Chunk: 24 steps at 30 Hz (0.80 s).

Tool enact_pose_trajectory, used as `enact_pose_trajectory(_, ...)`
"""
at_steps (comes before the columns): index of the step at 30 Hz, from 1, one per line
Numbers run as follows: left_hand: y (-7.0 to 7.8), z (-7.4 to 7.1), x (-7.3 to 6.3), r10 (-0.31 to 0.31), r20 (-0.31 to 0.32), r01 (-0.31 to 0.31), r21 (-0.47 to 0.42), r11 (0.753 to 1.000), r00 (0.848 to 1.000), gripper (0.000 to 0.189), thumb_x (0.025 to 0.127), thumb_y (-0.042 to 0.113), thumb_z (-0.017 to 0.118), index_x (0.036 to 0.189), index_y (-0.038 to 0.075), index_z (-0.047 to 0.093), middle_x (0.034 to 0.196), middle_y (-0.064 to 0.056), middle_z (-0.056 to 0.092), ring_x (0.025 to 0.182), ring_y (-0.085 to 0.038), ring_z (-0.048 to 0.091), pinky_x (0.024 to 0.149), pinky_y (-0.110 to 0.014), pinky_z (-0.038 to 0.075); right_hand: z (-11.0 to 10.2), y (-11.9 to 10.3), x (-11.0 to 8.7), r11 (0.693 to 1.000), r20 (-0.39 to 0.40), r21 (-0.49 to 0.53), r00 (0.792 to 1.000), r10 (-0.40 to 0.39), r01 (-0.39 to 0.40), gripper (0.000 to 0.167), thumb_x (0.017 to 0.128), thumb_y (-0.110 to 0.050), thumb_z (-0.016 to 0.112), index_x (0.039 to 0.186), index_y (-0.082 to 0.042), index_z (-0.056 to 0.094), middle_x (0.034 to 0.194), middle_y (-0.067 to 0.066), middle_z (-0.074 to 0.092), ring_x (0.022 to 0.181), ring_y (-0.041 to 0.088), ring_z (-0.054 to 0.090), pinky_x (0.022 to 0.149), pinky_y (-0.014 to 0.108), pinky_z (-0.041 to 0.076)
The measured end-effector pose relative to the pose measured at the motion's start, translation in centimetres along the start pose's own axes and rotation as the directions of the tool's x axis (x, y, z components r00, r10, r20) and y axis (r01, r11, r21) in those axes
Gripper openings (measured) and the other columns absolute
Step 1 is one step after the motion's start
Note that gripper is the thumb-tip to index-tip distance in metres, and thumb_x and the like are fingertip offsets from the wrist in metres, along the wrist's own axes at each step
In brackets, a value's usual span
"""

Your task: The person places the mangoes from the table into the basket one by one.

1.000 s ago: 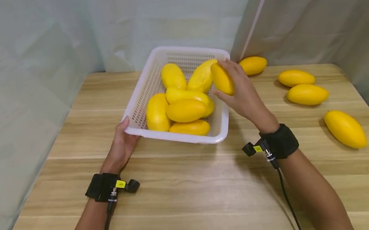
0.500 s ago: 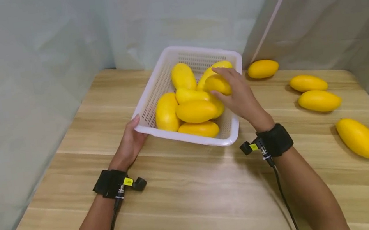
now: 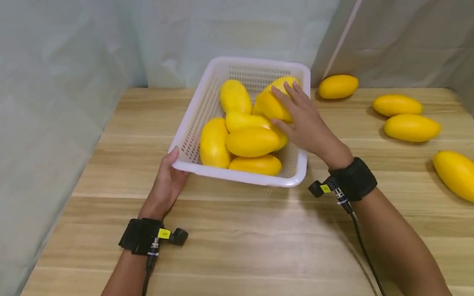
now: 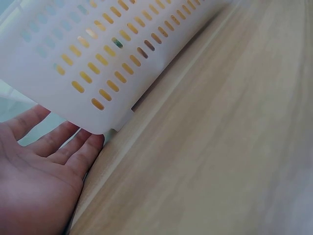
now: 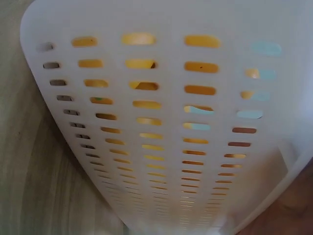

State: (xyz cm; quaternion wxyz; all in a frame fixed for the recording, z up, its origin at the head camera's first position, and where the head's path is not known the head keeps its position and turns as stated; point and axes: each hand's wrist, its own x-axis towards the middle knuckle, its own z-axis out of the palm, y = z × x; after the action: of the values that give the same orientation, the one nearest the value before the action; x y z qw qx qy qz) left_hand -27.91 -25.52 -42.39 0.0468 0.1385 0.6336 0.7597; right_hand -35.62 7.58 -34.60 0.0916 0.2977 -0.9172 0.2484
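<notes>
White, rectangular, perforated plastic basket (image 3: 230,174) rests on the wood-grain desk (image 3: 243,258), containing smooth, yellow, oval mangoes (image 3: 252,142). The left hand (image 3: 165,186) grips the basket's near-left corner. The right hand (image 3: 308,125), fingers apart, touches one mango (image 3: 271,106) inside the basket's right side. Four mangoes (image 3: 411,128) lie right of the basket.

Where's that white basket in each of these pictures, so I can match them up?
Head: the white basket sits just above centre, yellow fruit inside.
Left wrist: its slotted wall fills the upper left.
Right wrist: a slotted side covers most of the picture.
Shared landmark: the wooden tabletop, on the right in the left wrist view, along the left in the right wrist view.
</notes>
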Motion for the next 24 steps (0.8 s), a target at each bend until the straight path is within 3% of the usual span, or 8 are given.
enact_pose_trajectory(6, 0.3, -0.18, -0.38, -0.011, 0.0, 0.011, -0.016, 1.0, 1.0, 0.054, 0.094, 0.049, 0.029, 0.144, 0.029, 0.022, 0.146, 0.001, 0.019, 0.127, -0.024, 0.024, 0.102, -0.04, 0.018, 0.28, -0.34, 0.12, 0.993, 0.067, -0.071, 0.993, 0.099, -0.094, 0.072, 0.093, -0.04, 0.044, 0.145, -0.009, 0.006, 0.148, 0.016, 0.003, 0.132, 0.022, -0.01, 0.102, 0.038, -0.006)
enact_pose_trajectory(11, 0.54, -0.07, -0.45, -0.01, 0.012, 0.011, -0.023, 1.0, 1.0, 0.054, 0.094, 0.048, 0.03, 0.144, 0.03, 0.022, 0.146, 0.001, 0.018, 0.127, -0.024, 0.024, 0.102, -0.041, 0.017, 0.12, -0.41, -0.01, 0.986, 0.068, -0.075, 0.986, 0.153, -0.148, 0.076, 0.092, -0.045, 0.043, 0.144, -0.004, 0.006, 0.147, 0.017, -0.001, 0.131, 0.022, -0.013, 0.102, 0.037, -0.007)
enact_pose_trajectory(24, 0.21, 0.07, -0.26, -0.014, 0.005, 0.014, -0.021, 1.0, 1.0, 0.052, 0.095, 0.046, 0.028, 0.144, 0.028, 0.023, 0.145, 0.001, 0.02, 0.127, -0.023, 0.024, 0.102, -0.039, 0.018, -0.16, -0.04, -0.51, 0.987, 0.018, 0.02, 0.987, 0.158, -0.159, 0.073, 0.091, -0.048, 0.042, 0.145, -0.009, 0.012, 0.147, 0.016, 0.005, 0.132, 0.024, -0.008, 0.102, 0.041, -0.006)
